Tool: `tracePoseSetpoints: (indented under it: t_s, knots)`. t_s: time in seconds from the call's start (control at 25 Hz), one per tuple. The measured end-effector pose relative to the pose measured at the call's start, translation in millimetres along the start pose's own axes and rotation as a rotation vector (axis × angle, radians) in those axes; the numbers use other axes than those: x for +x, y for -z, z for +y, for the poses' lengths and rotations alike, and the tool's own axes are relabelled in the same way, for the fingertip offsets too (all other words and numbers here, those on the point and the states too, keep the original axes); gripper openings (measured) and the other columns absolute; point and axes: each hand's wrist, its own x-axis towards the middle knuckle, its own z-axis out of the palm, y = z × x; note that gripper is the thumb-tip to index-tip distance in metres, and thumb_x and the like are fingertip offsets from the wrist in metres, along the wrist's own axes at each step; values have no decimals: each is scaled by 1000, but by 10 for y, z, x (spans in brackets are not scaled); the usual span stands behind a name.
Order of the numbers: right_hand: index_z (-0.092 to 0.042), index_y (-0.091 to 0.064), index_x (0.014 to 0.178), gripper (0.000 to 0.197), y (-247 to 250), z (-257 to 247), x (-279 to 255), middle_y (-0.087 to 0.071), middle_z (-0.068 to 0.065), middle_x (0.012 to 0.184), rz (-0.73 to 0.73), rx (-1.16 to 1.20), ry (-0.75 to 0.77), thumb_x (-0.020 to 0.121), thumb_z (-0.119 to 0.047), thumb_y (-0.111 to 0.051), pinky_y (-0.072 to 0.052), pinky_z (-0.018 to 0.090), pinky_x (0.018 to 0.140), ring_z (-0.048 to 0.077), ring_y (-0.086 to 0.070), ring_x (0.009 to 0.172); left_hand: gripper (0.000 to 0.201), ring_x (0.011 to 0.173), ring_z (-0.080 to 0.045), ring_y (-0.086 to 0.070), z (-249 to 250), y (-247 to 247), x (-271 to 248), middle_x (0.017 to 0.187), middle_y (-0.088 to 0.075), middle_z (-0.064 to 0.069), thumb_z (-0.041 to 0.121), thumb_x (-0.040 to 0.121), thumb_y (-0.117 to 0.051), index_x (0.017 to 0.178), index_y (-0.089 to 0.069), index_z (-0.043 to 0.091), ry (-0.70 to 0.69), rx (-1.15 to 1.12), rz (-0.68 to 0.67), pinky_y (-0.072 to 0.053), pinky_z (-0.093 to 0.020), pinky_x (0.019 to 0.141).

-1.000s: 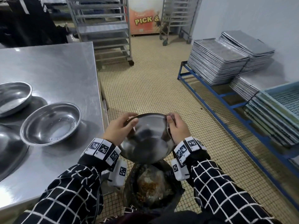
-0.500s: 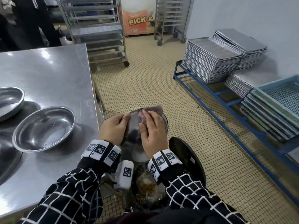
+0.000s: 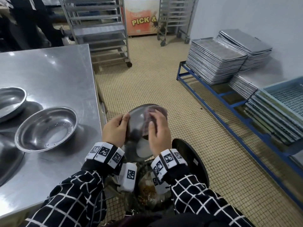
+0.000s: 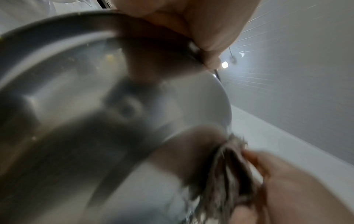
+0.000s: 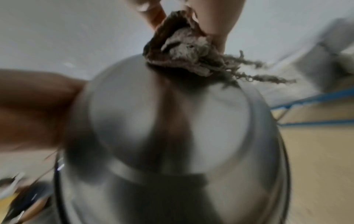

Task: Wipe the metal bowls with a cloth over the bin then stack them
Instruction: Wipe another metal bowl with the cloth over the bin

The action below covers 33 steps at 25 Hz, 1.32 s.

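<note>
A metal bowl [image 3: 137,122] stands tilted on edge above the black-bagged bin [image 3: 147,189]. My left hand [image 3: 122,120] grips its left rim, thumb over the edge. The right hand [image 3: 155,117] holds a brownish frayed cloth [image 3: 155,111] against the bowl's face near the far rim. In the left wrist view the bowl [image 4: 95,94] fills the frame, with the cloth [image 4: 226,174] at lower right. The right wrist view shows the cloth [image 5: 178,45] bunched in my fingers on top of the bowl [image 5: 172,128]. Another bowl [image 3: 47,128] lies on the steel table [image 3: 54,74].
Two more bowls [image 3: 9,102] [image 3: 6,154] sit at the table's left edge. The bin's round lid [image 3: 190,163] stands open to the right. A blue floor rack [image 3: 211,94] carries stacked trays [image 3: 214,59] and crates [image 3: 282,110]. Wheeled tray trolleys [image 3: 98,30] stand behind.
A second ago both hands held the bowl by its rims. The right hand has let go of the rim and brought the cloth onto the bowl, which is now tipped more upright.
</note>
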Motion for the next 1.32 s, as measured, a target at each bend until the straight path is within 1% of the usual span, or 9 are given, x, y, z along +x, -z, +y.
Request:
tracePoseSetpoints:
  t_s: [0.08,0.16,0.4,0.56,0.72,0.84,1.0,1.16,1.32]
  knots:
    - [-16,-51,131,40,-102,-72,-6,-48,3,139,-24,-200,221,97,-29,-37,-29,40,112,19,-38,132,33,72,-17,-62,36,-16,-13,73,-67,4,46,96,-46,78,-65,26,-23,30,-4,-51,-36,69]
    - [-14,-51,132,43,-150,-66,34,-47,5,139,48,-272,179,97,-34,-33,-29,41,111,22,-37,132,36,69,-16,-61,70,-28,-38,69,-66,5,49,95,-46,75,-64,26,-31,53,2,-50,-34,65]
    - [-2,-54,121,39,-40,96,290,-50,15,126,233,226,-744,103,-26,-29,-36,17,72,19,-49,103,51,58,-19,-53,-41,-1,-116,60,-60,-5,55,91,-50,76,-65,9,-4,-35,63,-44,-35,58]
    - [-3,-50,127,42,112,429,204,-55,16,125,176,400,-967,103,-30,-29,-42,29,84,29,-54,109,56,53,-15,-41,-147,24,-110,52,-44,2,54,86,-60,69,-59,0,138,-268,68,-35,-29,55]
    - [-5,-49,127,42,298,490,145,-56,8,115,65,262,-826,103,-34,-31,-35,26,83,27,-52,111,36,74,-26,-60,-274,59,-81,77,-66,-19,50,86,-62,80,-68,15,182,-316,38,-53,-42,73]
    - [-7,-55,115,36,446,481,179,-56,-3,94,36,190,-636,100,-35,-38,-39,27,78,23,-57,99,8,90,-24,-66,-327,84,-66,89,-69,-6,28,92,-60,99,-65,28,148,-298,-20,-55,-38,82]
    - [-10,-56,109,31,560,417,335,-61,-1,90,-150,11,-413,99,-36,-42,-45,27,68,17,-59,85,32,99,-12,-63,-271,79,-124,108,-65,0,26,92,-59,124,-56,32,48,-275,-237,-51,-27,89]
    - [-9,-56,110,29,556,330,539,-64,7,98,-309,-99,-155,99,-32,-43,-48,30,77,21,-60,89,19,79,-10,-59,-57,-24,-158,82,-66,4,34,94,-56,94,-68,19,-99,-39,-225,-47,-27,75]
    - [-6,-54,114,26,457,182,595,-53,9,114,-190,-202,71,99,-24,-42,-48,29,86,18,-54,101,28,75,-20,-59,-124,-59,-117,78,-67,-12,33,96,-53,81,-69,16,52,-198,-152,-50,-40,78]
